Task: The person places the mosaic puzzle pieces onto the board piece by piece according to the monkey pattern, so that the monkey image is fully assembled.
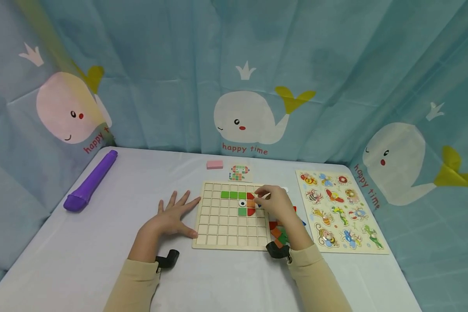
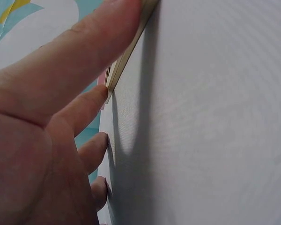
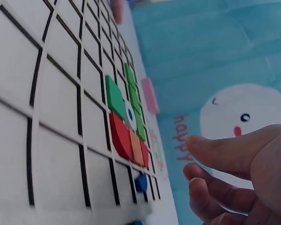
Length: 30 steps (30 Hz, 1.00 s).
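Note:
A wooden grid board (image 1: 218, 232) lies on the table. My left hand (image 1: 171, 219) spreads its fingers at the board's left edge, thumb and index finger touching it. Over the upper right of the board, my right hand (image 1: 278, 201) has its fingers loosely bent. In the right wrist view, a gap shows between thumb and fingertips, with nothing visible in it. Several green tiles (image 3: 115, 98), a round eye tile (image 3: 130, 115), red rounded tiles (image 3: 121, 136) and an orange tile (image 3: 136, 149) sit in the grid. A small blue piece (image 3: 140, 183) lies beside them, below the right fingertips.
Loose coloured pieces (image 1: 277, 234) lie right of the board, partly under my right wrist. Beyond them is an insect picture puzzle (image 1: 341, 221). A pattern card (image 1: 239, 172) and a pink block (image 1: 214, 164) lie behind the board. A long purple object (image 1: 89, 184) lies far left.

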Tool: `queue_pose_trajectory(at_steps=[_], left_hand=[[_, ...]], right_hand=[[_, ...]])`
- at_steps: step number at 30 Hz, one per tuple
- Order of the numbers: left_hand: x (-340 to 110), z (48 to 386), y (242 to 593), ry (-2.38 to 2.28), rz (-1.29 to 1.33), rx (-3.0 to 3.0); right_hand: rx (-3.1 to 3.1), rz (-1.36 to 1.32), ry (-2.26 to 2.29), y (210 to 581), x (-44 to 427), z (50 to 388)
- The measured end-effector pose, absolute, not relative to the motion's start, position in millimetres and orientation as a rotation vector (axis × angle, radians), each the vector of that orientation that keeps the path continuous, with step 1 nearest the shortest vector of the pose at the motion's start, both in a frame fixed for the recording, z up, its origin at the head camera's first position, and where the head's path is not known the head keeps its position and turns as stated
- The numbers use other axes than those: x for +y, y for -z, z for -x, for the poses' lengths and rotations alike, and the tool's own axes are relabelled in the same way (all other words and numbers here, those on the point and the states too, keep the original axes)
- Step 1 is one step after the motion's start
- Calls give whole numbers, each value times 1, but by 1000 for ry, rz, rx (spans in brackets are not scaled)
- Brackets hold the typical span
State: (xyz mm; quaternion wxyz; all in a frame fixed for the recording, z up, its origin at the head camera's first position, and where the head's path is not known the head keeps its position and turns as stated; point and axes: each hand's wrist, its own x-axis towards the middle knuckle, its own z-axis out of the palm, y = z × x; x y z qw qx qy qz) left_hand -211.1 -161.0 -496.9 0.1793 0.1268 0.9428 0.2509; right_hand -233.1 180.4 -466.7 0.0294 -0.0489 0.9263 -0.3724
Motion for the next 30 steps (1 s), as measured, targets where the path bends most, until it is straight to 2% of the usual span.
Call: queue_pose_trajectory(at_steps=[30], left_hand=[[-160,211,494,-720,-370,2677]], right_hand=[[2860,-80,1068,479,275,219]])
